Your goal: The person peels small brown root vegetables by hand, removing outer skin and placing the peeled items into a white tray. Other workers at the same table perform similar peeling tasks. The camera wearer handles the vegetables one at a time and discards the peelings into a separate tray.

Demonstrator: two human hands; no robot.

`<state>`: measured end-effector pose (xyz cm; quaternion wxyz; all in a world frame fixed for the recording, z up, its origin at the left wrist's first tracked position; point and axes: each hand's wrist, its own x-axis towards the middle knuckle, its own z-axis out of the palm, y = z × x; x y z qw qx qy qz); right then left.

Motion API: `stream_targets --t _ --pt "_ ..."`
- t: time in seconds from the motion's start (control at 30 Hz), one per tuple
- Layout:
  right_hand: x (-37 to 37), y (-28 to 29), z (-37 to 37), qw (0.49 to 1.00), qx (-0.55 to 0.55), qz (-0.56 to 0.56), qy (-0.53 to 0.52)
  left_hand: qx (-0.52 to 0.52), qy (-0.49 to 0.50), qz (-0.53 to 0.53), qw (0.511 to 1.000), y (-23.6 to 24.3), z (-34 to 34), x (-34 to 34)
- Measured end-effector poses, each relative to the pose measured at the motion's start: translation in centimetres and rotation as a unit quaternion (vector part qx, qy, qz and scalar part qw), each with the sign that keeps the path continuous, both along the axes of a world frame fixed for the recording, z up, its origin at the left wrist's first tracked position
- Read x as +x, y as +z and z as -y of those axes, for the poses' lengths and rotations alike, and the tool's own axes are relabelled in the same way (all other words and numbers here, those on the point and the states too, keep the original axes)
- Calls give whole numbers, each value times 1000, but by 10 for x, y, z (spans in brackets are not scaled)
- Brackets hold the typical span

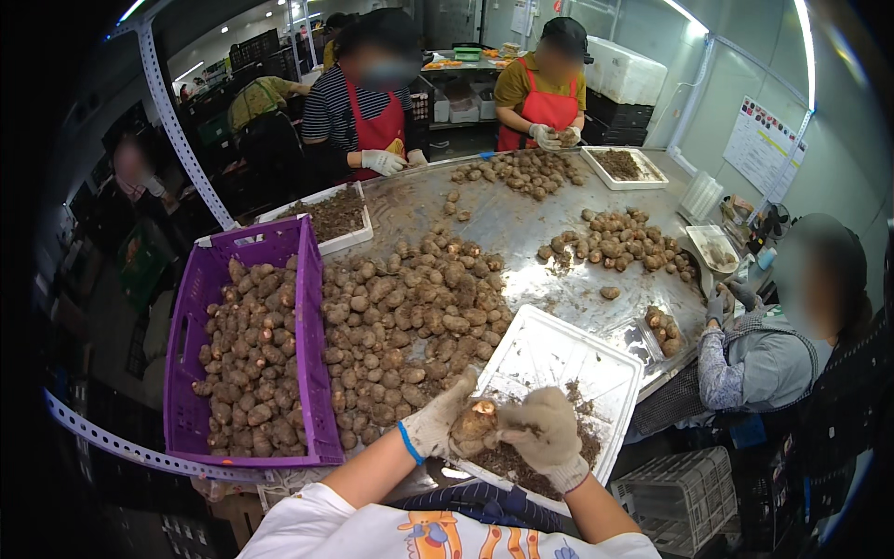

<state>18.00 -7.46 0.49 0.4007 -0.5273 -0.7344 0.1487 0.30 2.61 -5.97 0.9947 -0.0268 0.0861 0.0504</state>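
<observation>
My left hand (432, 429), in a pale work glove with a blue cuff, grips a brown, hairy taro corm (474, 431) with a pale cut patch on top. Against its right side rests my gloved right hand (545, 434), fingers curled in; whatever they may hold is hidden. Both hands are above a white tray (568, 349) whose near part carries dark peelings and soil (531, 475). A big heap of taros (419, 312) spreads over the metal table just beyond my left hand.
A purple crate (312, 373) full of taros stands at the left. Smaller taro piles (624, 240) lie farther right and at the far edge. Co-workers (377, 121) in gloves stand across the table; another person (764, 345) sits at the right. A grey crate (680, 498) stands below.
</observation>
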Motion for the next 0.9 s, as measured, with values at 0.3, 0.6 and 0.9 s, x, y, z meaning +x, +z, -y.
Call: stream_targets --t 0.3,0.6,0.9 --pt "-2 -5 -9 990 138 1 32 -28 -36 55 997 -18 9 5" --pt "-4 -10 -26 977 157 -89 110 16 -50 -93 994 -4 8 9" --pt "11 -20 -4 995 104 -3 0 64 5 -48 997 4 -3 -9"
